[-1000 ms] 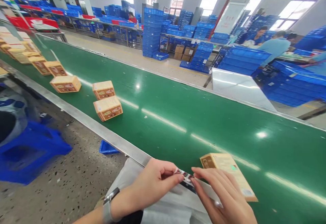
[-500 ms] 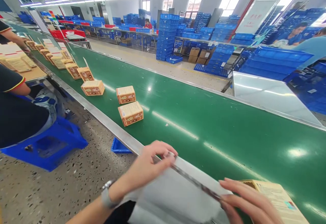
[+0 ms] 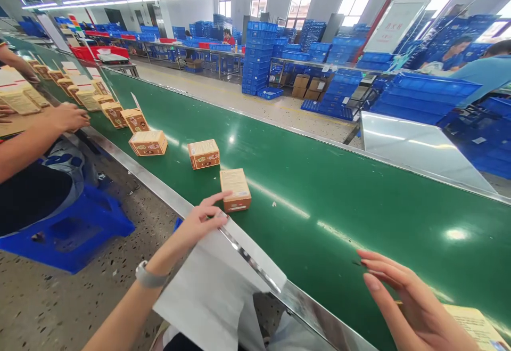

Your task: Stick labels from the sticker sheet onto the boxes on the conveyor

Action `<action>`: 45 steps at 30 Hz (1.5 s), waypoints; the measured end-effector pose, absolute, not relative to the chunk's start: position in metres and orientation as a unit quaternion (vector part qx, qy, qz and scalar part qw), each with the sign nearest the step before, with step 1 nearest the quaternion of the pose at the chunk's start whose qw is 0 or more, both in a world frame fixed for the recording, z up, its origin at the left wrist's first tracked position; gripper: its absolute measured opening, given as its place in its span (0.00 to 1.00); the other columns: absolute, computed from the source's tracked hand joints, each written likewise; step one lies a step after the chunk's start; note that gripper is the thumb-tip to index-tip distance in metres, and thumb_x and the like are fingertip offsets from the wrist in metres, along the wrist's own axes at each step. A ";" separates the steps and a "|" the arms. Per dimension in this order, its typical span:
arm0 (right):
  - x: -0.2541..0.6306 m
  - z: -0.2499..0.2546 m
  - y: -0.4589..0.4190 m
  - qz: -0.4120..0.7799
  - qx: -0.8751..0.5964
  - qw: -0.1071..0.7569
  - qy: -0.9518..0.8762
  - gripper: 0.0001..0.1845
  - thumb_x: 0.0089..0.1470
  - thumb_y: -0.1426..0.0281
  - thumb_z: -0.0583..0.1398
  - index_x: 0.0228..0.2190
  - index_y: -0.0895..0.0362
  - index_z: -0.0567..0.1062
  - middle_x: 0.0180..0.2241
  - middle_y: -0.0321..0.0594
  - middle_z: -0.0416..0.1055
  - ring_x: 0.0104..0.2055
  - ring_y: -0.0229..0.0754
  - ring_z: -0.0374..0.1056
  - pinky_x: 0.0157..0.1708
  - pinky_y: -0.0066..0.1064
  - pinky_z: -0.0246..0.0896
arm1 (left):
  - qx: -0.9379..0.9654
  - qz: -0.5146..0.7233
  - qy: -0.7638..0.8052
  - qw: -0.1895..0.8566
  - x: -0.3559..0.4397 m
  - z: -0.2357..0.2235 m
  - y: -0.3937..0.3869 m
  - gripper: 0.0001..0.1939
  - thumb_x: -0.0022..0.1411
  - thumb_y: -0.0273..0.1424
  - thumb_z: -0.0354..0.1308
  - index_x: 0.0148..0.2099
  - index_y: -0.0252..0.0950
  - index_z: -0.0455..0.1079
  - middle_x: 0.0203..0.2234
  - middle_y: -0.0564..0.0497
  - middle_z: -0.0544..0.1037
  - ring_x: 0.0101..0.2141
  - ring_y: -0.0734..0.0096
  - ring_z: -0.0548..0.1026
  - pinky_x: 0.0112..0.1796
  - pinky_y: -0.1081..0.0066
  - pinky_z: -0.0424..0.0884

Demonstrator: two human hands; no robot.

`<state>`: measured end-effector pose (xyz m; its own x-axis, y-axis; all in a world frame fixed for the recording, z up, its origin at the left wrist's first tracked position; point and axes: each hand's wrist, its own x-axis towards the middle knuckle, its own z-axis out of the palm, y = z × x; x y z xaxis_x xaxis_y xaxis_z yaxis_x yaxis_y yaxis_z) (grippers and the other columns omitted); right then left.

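Note:
My left hand (image 3: 203,218) reaches across the steel edge of the green conveyor belt (image 3: 319,191), fingers loosely apart, index fingertip touching the near side of a small orange carton (image 3: 235,189). It grips nothing. My right hand (image 3: 411,303) hovers flat and open over the belt at the lower right, above a flat tan carton (image 3: 475,327) that lies partly under it. Two more orange cartons (image 3: 204,154) (image 3: 148,143) follow on the belt to the left.
White sheeting (image 3: 215,287) hangs over the belt's steel rim at my lap. A seated person's arm (image 3: 35,132) works at the left above a blue stool (image 3: 67,228). Several cartons line the belt's far left. Stacked blue crates (image 3: 255,55) stand beyond the belt.
My left hand has let go of the thin strip and moved forward to the nearest carton, which has turned. My right hand has opened flat. The cartons have drifted right on the belt.

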<state>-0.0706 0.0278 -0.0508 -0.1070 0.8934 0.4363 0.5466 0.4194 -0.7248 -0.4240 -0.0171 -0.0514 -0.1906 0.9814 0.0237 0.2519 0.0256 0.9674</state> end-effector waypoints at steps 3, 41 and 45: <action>-0.092 -0.047 0.044 0.313 -0.517 0.418 -0.678 0.19 0.52 0.49 0.62 0.35 0.50 0.79 0.42 0.41 0.80 0.42 0.48 0.77 0.40 0.35 0.73 | 0.612 0.399 0.601 0.324 -0.394 -0.050 -0.023 0.14 0.61 0.33 0.58 0.22 0.37 0.70 0.65 0.51 0.64 0.61 0.49 0.61 0.55 0.47 0.65; -0.184 -0.056 0.112 0.539 -0.500 0.371 -0.567 0.26 0.37 0.47 0.67 0.29 0.57 0.78 0.42 0.49 0.80 0.39 0.50 0.74 0.34 0.36 0.68 | 0.677 0.340 0.515 0.401 -0.338 -0.045 -0.011 0.14 0.61 0.27 0.59 0.23 0.37 0.68 0.66 0.54 0.62 0.69 0.46 0.46 0.58 0.49 0.64; -0.179 -0.057 0.109 0.504 -0.510 0.377 -0.587 0.23 0.40 0.48 0.65 0.28 0.56 0.77 0.41 0.49 0.80 0.36 0.49 0.74 0.32 0.37 0.69 | 0.681 0.340 0.511 0.399 -0.332 -0.044 -0.010 0.15 0.60 0.26 0.59 0.21 0.37 0.66 0.65 0.54 0.64 0.69 0.48 0.48 0.62 0.48 0.57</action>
<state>-0.1788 0.1093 -0.0569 -0.1968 0.9778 -0.0719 0.2182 -0.0278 -0.9755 -0.3316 -0.0102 -0.0441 0.2471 0.9674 0.0556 0.4247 -0.1597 0.8911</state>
